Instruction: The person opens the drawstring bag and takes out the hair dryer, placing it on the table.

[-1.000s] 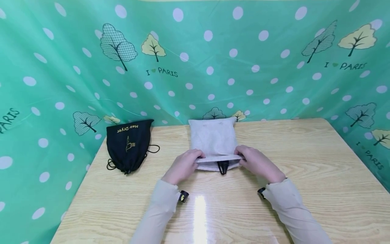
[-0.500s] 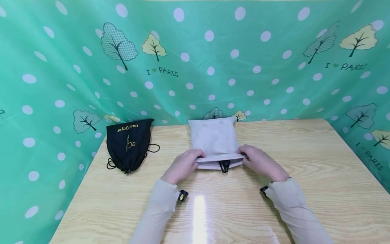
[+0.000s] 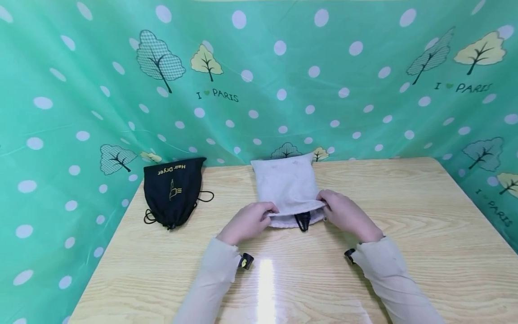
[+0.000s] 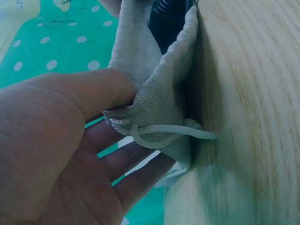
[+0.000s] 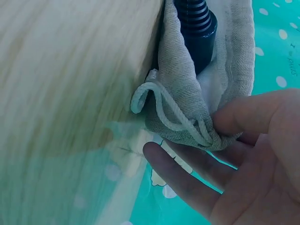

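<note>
A light grey cloth drawstring bag (image 3: 286,184) lies flat toward the back of the table, its mouth facing me and parted. My left hand (image 3: 247,222) pinches the left corner of the mouth; in the left wrist view the thumb is at the inner side and the fingers lie behind the cloth. At the opposite corner, my right hand (image 3: 345,215) pinches the cloth between thumb and fingers. A black ribbed cord end (image 5: 198,40) shows inside the mouth, the rest of that thing hidden in the bag. White drawstring loops (image 5: 164,101) hang at both corners.
To the left lies a black drawstring pouch (image 3: 174,193) printed "Hair Dryer", its cords loose on the wood-grain table (image 3: 162,270). A green dotted curtain (image 3: 259,90) stands along the table's back edge and sides.
My left hand has shifted a little to the right along with its corner of the bag, and the right hand slightly right too. The bag's mouth has moved right with the black end.
</note>
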{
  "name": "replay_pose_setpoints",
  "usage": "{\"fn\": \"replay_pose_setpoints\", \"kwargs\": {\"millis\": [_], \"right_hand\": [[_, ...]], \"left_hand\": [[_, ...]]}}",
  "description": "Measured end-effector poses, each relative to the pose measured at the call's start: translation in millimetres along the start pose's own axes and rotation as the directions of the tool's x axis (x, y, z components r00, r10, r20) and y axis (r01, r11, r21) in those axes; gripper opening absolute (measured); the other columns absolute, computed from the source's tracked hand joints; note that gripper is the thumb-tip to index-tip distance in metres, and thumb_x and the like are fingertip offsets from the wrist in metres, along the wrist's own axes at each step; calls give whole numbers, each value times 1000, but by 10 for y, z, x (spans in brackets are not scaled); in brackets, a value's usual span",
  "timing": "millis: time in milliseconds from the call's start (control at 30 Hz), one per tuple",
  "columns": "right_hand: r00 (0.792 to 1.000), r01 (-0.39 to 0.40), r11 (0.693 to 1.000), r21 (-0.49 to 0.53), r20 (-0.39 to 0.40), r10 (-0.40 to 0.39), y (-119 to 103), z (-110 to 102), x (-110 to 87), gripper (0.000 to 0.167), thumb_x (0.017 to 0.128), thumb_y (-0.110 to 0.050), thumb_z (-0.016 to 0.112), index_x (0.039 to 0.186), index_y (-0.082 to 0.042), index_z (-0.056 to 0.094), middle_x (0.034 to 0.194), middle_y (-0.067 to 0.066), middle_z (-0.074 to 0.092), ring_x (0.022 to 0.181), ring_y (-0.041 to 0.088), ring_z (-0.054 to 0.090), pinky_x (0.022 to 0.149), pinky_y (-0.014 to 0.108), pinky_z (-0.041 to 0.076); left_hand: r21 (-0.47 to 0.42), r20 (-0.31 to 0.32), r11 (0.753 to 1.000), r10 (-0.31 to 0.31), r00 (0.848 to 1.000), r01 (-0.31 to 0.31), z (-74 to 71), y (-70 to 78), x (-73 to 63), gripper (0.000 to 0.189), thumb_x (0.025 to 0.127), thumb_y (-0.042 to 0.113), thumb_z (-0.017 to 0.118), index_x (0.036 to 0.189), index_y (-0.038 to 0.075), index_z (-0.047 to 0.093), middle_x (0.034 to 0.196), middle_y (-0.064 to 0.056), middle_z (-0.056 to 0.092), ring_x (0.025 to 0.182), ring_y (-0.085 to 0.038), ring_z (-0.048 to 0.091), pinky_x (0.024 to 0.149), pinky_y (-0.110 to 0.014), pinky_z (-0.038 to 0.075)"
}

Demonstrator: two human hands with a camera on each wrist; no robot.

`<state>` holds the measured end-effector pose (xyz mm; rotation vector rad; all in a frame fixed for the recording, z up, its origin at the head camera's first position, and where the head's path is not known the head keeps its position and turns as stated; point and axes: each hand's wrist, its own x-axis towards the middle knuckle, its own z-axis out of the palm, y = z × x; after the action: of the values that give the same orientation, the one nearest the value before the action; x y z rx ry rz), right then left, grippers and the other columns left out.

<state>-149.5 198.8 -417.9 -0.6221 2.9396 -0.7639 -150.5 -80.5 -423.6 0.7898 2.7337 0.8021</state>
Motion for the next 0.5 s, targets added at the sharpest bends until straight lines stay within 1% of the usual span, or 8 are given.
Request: {"fn": "replay_pose_setpoints", "kwargs": {"millis": [100,200,300,367,433,500], "right_hand": [[999,28,999,17,18,-28,-37,-7,-6,24,93,3,54,115,1,62,115,16,66,109,32,63,94,50,52],[996,77,996,42,39,-79,-96,-25,-12,33,91,1,60,124,4,58,123,19,62,117,35,59,99,52,49],[992,111,993,45,54,-113,-148,-34,-24,46,90,-7,68,131,6,53,128,21,59,121,36,56,102,52,47],[991,117,992,44,61,-119,-175,-28,-27,54,90,-16,71,135,6,51,129,21,58,121,36,55,103,52,47],[992,113,993,42,58,-115,-197,-10,-26,59,91,-24,72,137,5,49,130,21,57,123,36,54,104,53,45],[993,106,994,40,47,-108,-217,20,-15,62,93,-29,71,139,5,48,132,21,55,125,36,52,105,53,45]], "left_hand": [[-10,33,1000,12,999,-12,4,19,0,25,98,8,53,116,12,69,114,-1,70,107,-16,64,97,-37,51],[-25,59,999,30,998,-29,2,41,-2,25,98,7,52,117,12,69,116,-1,69,111,-17,63,99,-37,50],[-30,67,998,63,996,-61,-2,35,-5,23,97,10,55,115,12,69,115,-1,69,110,-17,63,100,-36,50],[-43,72,996,79,994,-76,-13,18,-12,20,98,14,59,115,12,69,114,-1,69,110,-16,62,100,-36,49],[-66,68,994,90,994,-86,-24,-9,-17,20,98,18,60,115,12,68,115,-1,68,111,-16,62,102,-36,48],[-91,64,993,81,995,-75,-38,-38,-22,22,99,24,60,116,12,68,116,0,68,111,-16,61,103,-36,47]]}}
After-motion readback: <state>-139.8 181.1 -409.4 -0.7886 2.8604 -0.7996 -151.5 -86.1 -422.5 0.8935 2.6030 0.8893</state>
